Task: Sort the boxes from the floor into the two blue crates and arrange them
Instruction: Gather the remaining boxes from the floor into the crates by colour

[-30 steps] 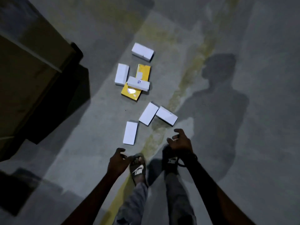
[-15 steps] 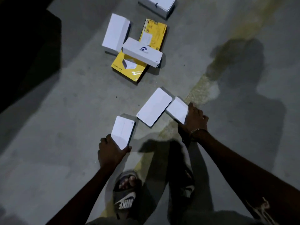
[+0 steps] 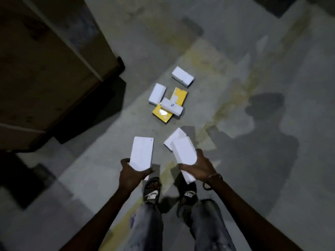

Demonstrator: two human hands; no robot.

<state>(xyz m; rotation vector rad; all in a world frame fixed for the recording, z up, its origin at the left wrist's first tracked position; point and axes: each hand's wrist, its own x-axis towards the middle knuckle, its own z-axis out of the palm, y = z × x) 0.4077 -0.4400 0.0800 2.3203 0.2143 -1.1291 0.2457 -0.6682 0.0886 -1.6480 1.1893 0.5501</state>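
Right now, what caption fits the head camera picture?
Left hand and right hand each hold a white box; five boxes lie on the floor.

Dim; hard shadows on floor (image 3: 235, 87); white boxes overexposed; soft blur, warped edges.

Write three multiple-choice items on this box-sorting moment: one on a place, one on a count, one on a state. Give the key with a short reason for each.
1. Where does the white box with the dark logo lie?
A. across the yellow box
B. in the left hand
C. on a foot

2. How many boxes lie on the floor, not held?
A. two
B. five
C. eight

3. What is the right hand doing?
A. hanging idle
B. pressing flat on the floor
C. holding a white box

Key: 1 A, it rests slantwise on the yellow one. 2 B, four white and one yellow lie there. 3 C, its fingers curl round the box, as the left hand has a grip on another white box.
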